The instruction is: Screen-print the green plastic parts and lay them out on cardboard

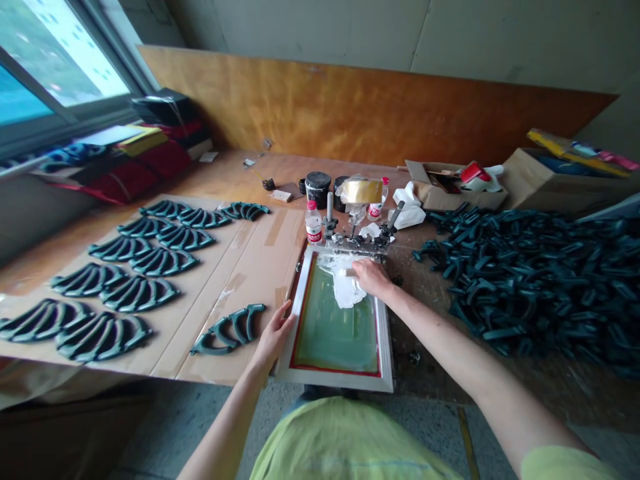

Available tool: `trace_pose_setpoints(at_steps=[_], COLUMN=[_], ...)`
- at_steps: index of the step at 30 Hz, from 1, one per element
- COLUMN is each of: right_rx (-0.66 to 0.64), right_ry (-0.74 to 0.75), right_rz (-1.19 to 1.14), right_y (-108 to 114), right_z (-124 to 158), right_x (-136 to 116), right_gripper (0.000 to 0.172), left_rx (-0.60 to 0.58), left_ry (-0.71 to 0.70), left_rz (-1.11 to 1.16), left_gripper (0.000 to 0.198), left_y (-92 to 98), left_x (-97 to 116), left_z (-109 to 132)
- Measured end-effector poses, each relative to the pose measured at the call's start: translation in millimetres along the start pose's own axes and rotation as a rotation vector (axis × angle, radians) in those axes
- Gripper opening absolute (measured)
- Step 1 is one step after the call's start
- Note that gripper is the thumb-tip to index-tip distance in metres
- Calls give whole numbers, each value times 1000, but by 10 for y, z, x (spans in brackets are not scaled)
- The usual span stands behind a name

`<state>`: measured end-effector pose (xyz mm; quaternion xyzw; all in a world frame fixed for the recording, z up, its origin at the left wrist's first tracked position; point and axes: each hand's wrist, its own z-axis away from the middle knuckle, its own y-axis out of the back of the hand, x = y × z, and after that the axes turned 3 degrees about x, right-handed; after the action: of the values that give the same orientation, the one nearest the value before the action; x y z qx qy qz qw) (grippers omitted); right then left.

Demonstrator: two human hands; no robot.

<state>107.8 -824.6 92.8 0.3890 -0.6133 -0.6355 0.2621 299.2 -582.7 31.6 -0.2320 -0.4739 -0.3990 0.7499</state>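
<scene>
A screen-printing frame (387,347) with a pale metal border and green mesh lies before me, its far end at the metal hinge clamps (360,243). White ink (349,293) is spread over the upper mesh. My right hand (371,277) is closed on a small pale squeegee (346,272) above the ink; my fingers partly cover it. At the frame's left side, my left hand (277,333) grips the border with fingers and thumb. Left of that hand, a single dark green slotted plastic part (227,331) rests on the cardboard (200,333).
Several fan-shaped green parts (140,293) stand in rows at left. A large heap of green parts (540,287) covers the right side. Behind the frame are a red-labelled bottle (313,225), a black tub (318,187), a tape roll (361,191) and an open carton (463,198).
</scene>
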Motion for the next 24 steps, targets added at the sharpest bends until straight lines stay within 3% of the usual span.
trace_pose_setpoints(at_steps=[5, 8, 11, 14, 18, 21, 24], right_rx=[-59, -105, 49, 196, 178, 152, 157], right_ry=[298, 275, 189, 234, 324, 206, -6], right_rz=[-74, -92, -85, -79, -129, -152, -153], right_y=[57, 144, 61, -129, -156, 22, 230], right_z=[388, 297, 219, 386, 623, 418, -11], right_x=[80, 102, 27, -65, -59, 2, 66], right_gripper=[27, 16, 15, 25, 25, 17, 41], left_rx=[2, 25, 39, 32, 43, 35, 5], left_ry=[5, -1, 2, 3, 8, 36, 64], left_rz=[34, 22, 20, 30, 21, 33, 42], left_gripper=[81, 80, 78, 76, 73, 74, 79], left_y=[-3, -13, -19, -21, -31, -34, -15], left_x=[-50, -54, -18, 27, 94, 182, 345], left_z=[-6, -5, 16, 46, 84, 122, 181])
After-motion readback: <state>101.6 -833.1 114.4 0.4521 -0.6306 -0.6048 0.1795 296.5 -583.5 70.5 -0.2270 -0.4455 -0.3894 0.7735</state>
